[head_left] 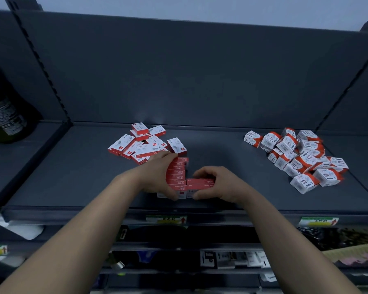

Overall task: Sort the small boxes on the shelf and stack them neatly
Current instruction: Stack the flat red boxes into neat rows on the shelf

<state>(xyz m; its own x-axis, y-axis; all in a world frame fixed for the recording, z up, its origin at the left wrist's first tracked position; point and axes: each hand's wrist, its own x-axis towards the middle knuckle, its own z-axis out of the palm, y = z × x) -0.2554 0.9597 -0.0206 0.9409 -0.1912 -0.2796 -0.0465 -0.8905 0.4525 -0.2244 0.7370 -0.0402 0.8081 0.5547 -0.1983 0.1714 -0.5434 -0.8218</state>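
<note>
Looking down from the head camera, the left hand (157, 177) curls round a tall stack of flat red cardboard boxes (177, 174), thumb at the near end and fingers over the far end, probably to square the edges. Just beside it, the right hand (218, 184) pinches a short stack of the same red boxes (200, 183) between thumb and curled fingers. This short stack touches the tall one at its base, as if it were being butted up into a neat row. Both stacks stand near the front edge of the dark grey metal shelf (72, 177).

Behind the hands lies a loose heap of red-and-white flat boxes (143, 143), not yet stacked. Well apart to the right sits a jumble of white-and-orange cube-shaped boxes (302, 159), kept separate by kind.

The palms hide the lowest boxes, so an exact count is not possible, and the print on the box sides is too small to read. A dark green bottle (3, 115) at the left is cut off by the frame. The lower shelves are dim and blurred.
</note>
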